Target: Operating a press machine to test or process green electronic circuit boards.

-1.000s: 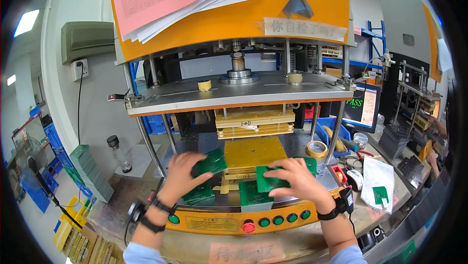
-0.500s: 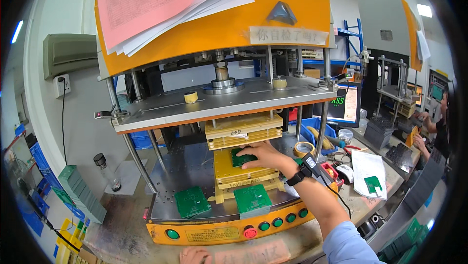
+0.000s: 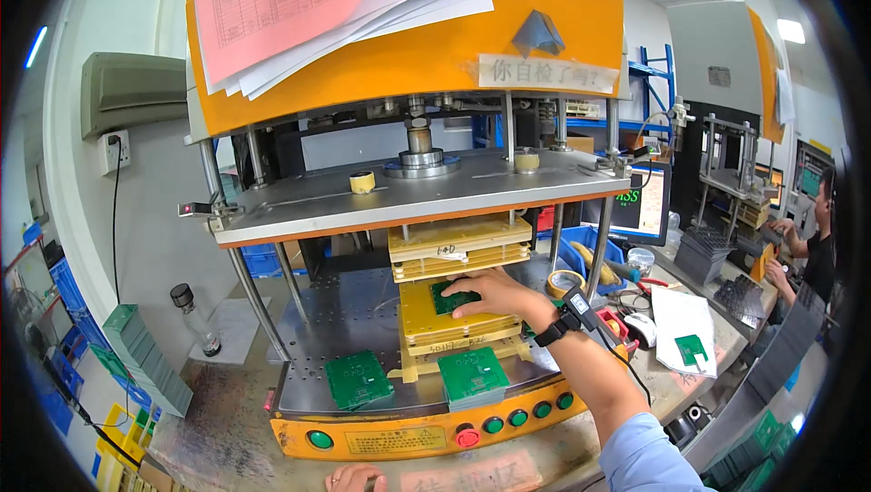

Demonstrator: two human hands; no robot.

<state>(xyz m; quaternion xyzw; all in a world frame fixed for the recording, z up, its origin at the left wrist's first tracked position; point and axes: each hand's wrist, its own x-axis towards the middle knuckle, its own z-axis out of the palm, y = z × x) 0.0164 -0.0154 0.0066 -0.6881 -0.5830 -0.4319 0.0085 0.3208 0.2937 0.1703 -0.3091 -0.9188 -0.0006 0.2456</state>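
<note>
My right hand (image 3: pixel 494 294) reaches under the raised press plate (image 3: pixel 363 206). Thumb and fingertips span a green circuit board (image 3: pixel 443 300) on the yellow lower fixture (image 3: pixel 419 321); the palm hides its right part. Above it, a yellow layered upper fixture (image 3: pixel 458 247) hangs from the press plate. On the machine's bed lie a green board stack (image 3: pixel 358 379) to the left and a taller stack (image 3: pixel 473 374) in front of the fixture. At the lower edge of the picture, the fingers of my left hand (image 3: pixel 357 477) lie on the bench, holding nothing visible; the rest is cut off.
Round buttons, one a red knob (image 3: pixel 467 437), line the orange front panel (image 3: pixel 390 438). Metal posts (image 3: pixel 258 303) flank the bed. A bottle (image 3: pixel 195 319) and tall board stack (image 3: pixel 145 360) stand left. Right are a tape roll (image 3: pixel 566 282), mouse (image 3: pixel 642 329), papers and a person.
The view has shifted slightly, moving the machine a little rightward in the picture. My right hand stays on the board in the fixture. My left hand sits slightly further left along the lower edge.
</note>
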